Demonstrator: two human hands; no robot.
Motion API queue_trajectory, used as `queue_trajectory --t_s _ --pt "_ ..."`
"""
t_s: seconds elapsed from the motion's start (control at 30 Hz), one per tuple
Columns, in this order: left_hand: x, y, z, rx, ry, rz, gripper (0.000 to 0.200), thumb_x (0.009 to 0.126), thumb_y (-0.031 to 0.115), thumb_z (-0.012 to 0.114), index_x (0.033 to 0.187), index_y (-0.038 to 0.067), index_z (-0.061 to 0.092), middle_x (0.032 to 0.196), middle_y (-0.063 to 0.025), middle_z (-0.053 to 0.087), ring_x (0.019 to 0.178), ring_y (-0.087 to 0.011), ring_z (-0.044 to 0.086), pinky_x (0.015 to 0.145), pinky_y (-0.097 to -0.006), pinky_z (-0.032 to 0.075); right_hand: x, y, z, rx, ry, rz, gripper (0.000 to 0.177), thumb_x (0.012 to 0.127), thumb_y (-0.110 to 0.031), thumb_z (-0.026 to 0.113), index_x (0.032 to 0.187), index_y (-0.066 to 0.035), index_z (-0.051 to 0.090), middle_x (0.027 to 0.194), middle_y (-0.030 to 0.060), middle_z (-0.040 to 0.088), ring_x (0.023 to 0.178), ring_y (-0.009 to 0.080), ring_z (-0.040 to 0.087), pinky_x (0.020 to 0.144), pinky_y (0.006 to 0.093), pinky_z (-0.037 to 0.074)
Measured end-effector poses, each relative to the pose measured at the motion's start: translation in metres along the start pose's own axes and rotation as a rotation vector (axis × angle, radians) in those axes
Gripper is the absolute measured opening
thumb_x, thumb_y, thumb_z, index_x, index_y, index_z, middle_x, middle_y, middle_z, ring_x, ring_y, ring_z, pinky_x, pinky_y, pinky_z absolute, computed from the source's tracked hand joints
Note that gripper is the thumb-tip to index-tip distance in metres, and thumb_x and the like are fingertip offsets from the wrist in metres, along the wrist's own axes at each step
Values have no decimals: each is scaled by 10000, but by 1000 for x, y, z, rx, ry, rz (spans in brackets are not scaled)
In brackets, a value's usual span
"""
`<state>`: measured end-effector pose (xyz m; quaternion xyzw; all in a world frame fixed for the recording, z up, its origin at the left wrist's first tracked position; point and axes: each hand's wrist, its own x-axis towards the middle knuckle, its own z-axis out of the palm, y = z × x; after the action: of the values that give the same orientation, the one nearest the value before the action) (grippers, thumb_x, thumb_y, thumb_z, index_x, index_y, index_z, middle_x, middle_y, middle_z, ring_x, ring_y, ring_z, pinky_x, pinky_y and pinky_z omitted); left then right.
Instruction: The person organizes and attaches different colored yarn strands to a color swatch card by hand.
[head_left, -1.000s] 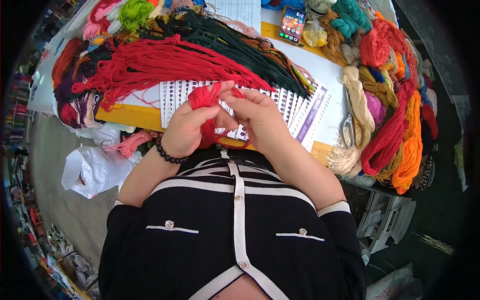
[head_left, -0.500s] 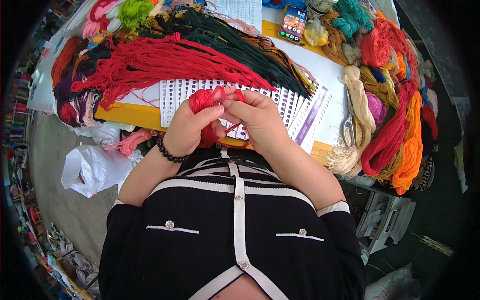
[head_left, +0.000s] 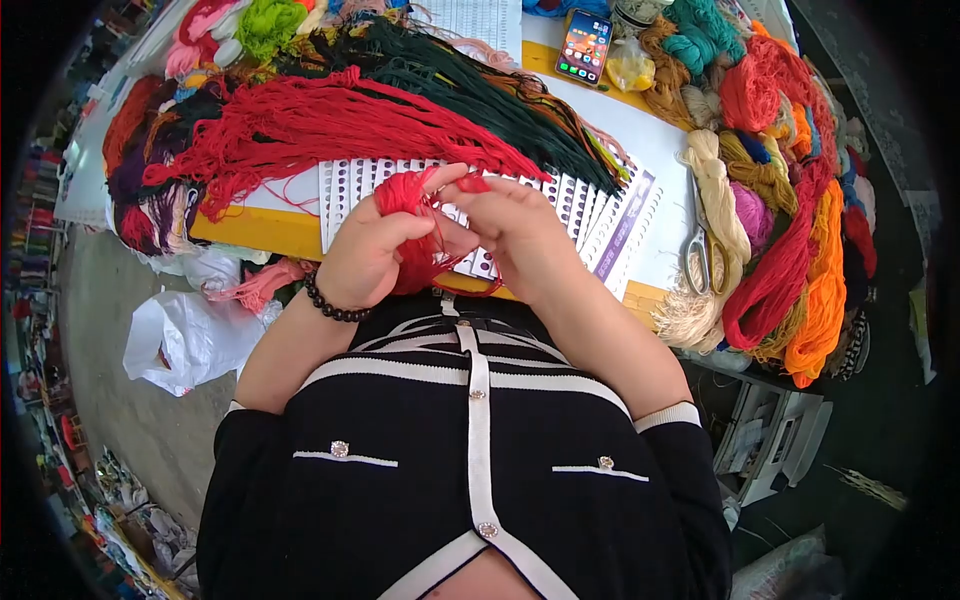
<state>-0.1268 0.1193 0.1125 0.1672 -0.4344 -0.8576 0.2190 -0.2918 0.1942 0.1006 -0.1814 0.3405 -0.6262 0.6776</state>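
Note:
A skein of red thread (head_left: pixel 402 192) is looped over my left hand (head_left: pixel 370 245), whose thumb and fingers are closed on it. Close beside it, my right hand (head_left: pixel 520 225) pinches a part of the same red thread between thumb and fingertips. Some strands hang below between the two hands. Both hands are over the near edge of the table, above a fan of white cards with punched holes (head_left: pixel 340 190). Just behind them lies a long bundle of red thread (head_left: pixel 300 125), with dark green thread (head_left: pixel 440 85) beyond it.
Scissors (head_left: pixel 696 255) lie on cream thread (head_left: pixel 712 170) at the right. Orange skeins (head_left: pixel 820 290) hang over the table's right edge. A phone (head_left: pixel 585 47) rests at the back, near a small yellow bag (head_left: pixel 632 68). A white plastic bag (head_left: pixel 185 340) is at the lower left.
My hands have shifted slightly apart. The red skein now spreads further down along my left palm, and my right fingers have turned with the thread.

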Motion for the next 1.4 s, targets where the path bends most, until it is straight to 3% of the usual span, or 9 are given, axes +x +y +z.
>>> queue_trajectory --t_s 0.1,0.2,0.43,0.7,1.03,1.1,1.23,1.4 --pt "2 -5 4 64 72 -34 515 809 -72 411 1322 -35 382 1188 -97 536 988 -149 549 886 -292 422 -3 5 18 -180 74 3 79 798 -58 625 825 15 631 647 49 587 541 88 500 514 214 374" --pt "1 -8 4 69 70 -45 516 819 -71 407 1332 -24 374 1172 -91 545 971 -139 549 886 -285 416 0 10 13 -287 104 14 80 804 -66 627 829 10 632 644 52 588 533 92 505 505 214 378" --pt "1 -6 9 130 93 -47 514 839 -52 418 1347 -16 351 1173 -87 543 958 -142 568 849 -292 453 -1 8 11 -190 96 35 72 810 -60 621 843 3 629 663 51 594 533 99 518 495 216 380" --pt "-1 0 1 1 51 -92 491 850 32 412 1332 -48 359 1190 -114 537 960 -175 584 840 -332 484 -6 4 13 -108 66 -22 144 815 -35 613 952 6 625 821 42 626 699 100 581 626 243 477" --pt "-2 -2 6 49 71 -113 489 844 17 400 1328 -45 365 1182 -126 540 943 -198 594 814 -352 505 -6 5 13 -235 63 -12 107 816 -30 611 901 30 633 752 50 621 653 83 560 576 215 445" --pt "-2 -2 10 -6 107 -108 430 864 -9 384 1291 -24 422 1108 -118 568 900 -208 612 762 -335 523 -5 7 12 -174 60 -7 95 820 -26 608 891 32 634 727 50 615 639 80 556 558 206 436" --pt "-3 -2 7 -42 74 -84 411 865 -8 388 1272 -29 439 1124 -122 565 915 -209 610 761 -336 524 -9 6 13 -94 51 -18 92 821 -22 606 895 26 632 739 53 616 645 85 564 548 205 439" --pt "-10 -5 -7 94 148 -21 330 857 -9 401 1167 -39 507 1129 -136 561 956 -235 600 851 -376 485 -6 11 5 -139 105 -76 93 824 -35 605 907 1 629 791 58 630 710 141 600 677 275 489"
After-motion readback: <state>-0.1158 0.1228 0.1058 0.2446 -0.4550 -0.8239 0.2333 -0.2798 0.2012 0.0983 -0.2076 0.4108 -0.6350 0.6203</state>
